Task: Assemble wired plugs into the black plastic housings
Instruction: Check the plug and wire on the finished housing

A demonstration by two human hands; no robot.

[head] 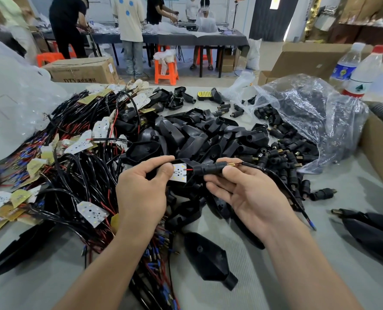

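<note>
Head view: my left hand point(141, 189) pinches board point(179, 173), right hand point(246, 193) pinches plug point(210, 169); housings point(195, 135) piled behind them, wires point(78, 171) left, bag point(316, 115) beyond right.

An assembly workshop: heaped black housings point(199, 135), tangled wire harnesses point(78, 157), cardboard boxes point(83, 70), and workers at a table point(186, 39) at the frame's top.

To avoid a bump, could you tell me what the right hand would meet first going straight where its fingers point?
Most likely the white board the left hand pinches, just beyond the plug the right hand holds; depth is unclear.
</note>
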